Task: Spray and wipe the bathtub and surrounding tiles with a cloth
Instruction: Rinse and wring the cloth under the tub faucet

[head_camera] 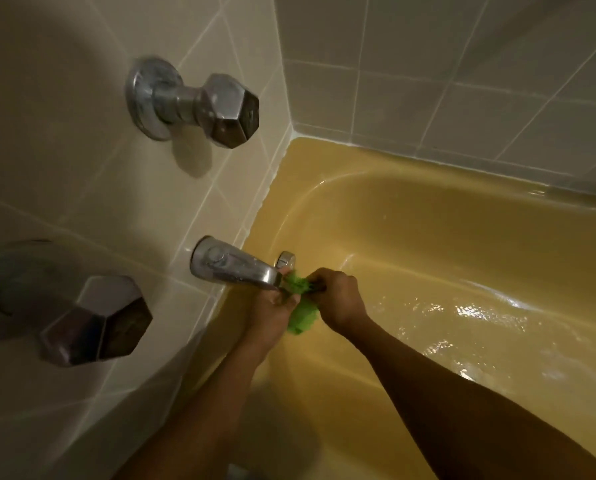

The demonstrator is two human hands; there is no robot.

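Note:
A bright green cloth is bunched between both my hands just below the mouth of the chrome tub spout. My left hand grips its lower part, thumb on top. My right hand grips its upper part, knuckles up. The yellow bathtub lies beneath, and its floor glistens wet to the right. Pale tiles cover the wall at left; grey tiles run along the far side. No spray bottle is in view.
Two chrome hexagonal tap handles jut from the left wall, the upper handle and the lower handle. A small chrome overflow lever sits on the tub's end wall behind the spout.

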